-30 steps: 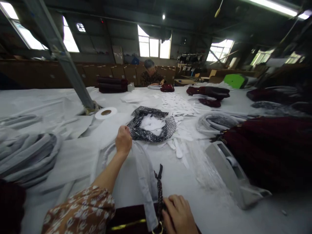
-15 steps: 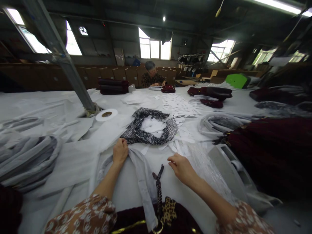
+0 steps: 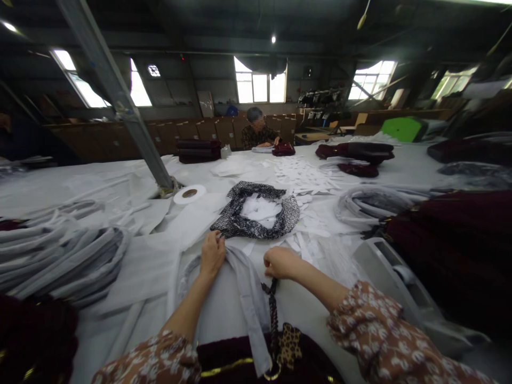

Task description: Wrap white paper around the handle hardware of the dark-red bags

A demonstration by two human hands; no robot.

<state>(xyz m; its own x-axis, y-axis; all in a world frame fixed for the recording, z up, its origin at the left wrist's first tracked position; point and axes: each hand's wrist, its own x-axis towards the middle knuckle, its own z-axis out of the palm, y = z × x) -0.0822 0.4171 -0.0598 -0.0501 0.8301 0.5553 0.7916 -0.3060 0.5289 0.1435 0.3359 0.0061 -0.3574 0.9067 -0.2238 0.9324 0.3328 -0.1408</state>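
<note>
My left hand is closed in a pinch by the lower left edge of the black-and-white patterned fabric ring; what its fingertips hold is too small to tell. Just beneath it curves a bag handle wrapped in whitish covering, running down to a dark maroon bag with a gold zip. My right hand is closed, fingers curled inward, and its grip is hidden. Right below that hand is the forked end of a dark braided strap. A leopard-print tag lies on the bag.
A white tape roll lies by a slanted metal post. Wrapped handles pile up at left. A grey plastic holder and maroon bags stand at right. Paper scraps cover the table's middle. A co-worker sits opposite.
My right hand has moved left, closer to my left hand and over the strap's end, its fingers curled further in. The view has shifted, so everything appears farther right.
</note>
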